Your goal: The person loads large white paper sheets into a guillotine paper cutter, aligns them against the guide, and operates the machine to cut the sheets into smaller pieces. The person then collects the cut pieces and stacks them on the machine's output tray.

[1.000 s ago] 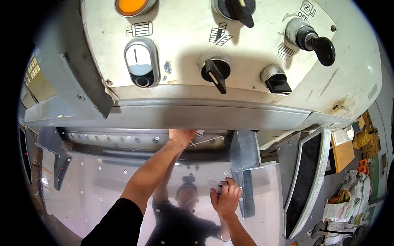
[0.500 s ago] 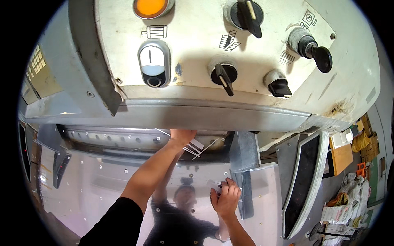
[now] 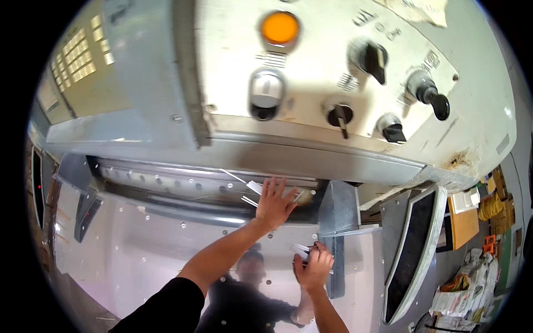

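Observation:
My left hand (image 3: 273,205) reaches over the recessed slot below the machine's front beam, fingers spread and pointing away from me. Under and beside it lie thin white paper strips (image 3: 254,187), some crossing at angles. Nearer to me and to the right, my right hand (image 3: 315,269) rests on the shiny metal table (image 3: 166,250) with its fingers curled over a small stack of white strips (image 3: 300,251). Part of that stack is hidden by the fingers. It sits close to an upright grey metal guide (image 3: 336,208).
Above the slot is a control panel with an orange button (image 3: 280,28), black rotary knobs (image 3: 340,115) and a key switch (image 3: 438,105). A dark panel in a pale frame (image 3: 413,252) stands at the right. White sacks (image 3: 463,288) lie beyond it.
My left hand has come out from beneath the beam and moved right, its fingers now visible and spread. My right hand stays on the small stack. The whole view has shifted.

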Available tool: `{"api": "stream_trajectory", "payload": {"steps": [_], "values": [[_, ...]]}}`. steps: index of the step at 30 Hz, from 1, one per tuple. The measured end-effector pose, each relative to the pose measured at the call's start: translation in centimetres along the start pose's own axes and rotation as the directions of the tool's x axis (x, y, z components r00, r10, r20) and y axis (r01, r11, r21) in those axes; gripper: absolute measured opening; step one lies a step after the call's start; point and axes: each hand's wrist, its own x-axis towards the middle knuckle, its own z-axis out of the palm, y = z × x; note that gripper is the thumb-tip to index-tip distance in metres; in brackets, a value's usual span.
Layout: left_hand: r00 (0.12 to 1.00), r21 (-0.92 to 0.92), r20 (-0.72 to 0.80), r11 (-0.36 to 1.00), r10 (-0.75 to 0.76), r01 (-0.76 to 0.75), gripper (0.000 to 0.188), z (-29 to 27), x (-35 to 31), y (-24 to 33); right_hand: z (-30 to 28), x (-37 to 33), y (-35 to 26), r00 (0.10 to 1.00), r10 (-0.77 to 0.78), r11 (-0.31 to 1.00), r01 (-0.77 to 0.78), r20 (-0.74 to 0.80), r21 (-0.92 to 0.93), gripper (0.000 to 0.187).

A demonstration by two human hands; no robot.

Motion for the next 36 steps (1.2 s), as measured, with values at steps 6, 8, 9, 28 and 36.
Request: {"api": "stream_trajectory", "payload": {"steps": [6,8,9,28,36], "values": [[0.992,0.008,0.125,1.0,0.025,-0.027,0.044,-4.3,-7.0,-1.3,0.3,-0.2,0.4,0.999,-0.039,0.999,0.038,-0.03,-0.026,0.041],[0.992,-0.037,0.122,0.999,0.022,-0.018,0.043,-6.0,-10.1,-2.2,0.6,-0.4,0.7,0.999,-0.035,0.999,0.034,-0.032,-0.008,0.037],[0.993,-0.057,0.12,0.998,0.014,-0.007,0.043,-6.7,-11.8,-2.7,0.7,-0.3,1.0,0.999,-0.034,0.999,0.034,-0.022,-0.007,0.036],[0.728,-0.164,-0.471,0.86,-0.499,0.484,0.022,-22.5,-23.6,-39.0,10.9,8.8,-21.9,0.969,-0.237,0.919,0.203,0.063,0.338,0.016],[0.82,0.346,-0.155,0.747,-0.551,0.568,0.028,-23.0,-21.1,-60.9,17.8,21.4,-20.3,0.908,-0.173,0.945,0.263,0.381,-0.196,0.05]]}}
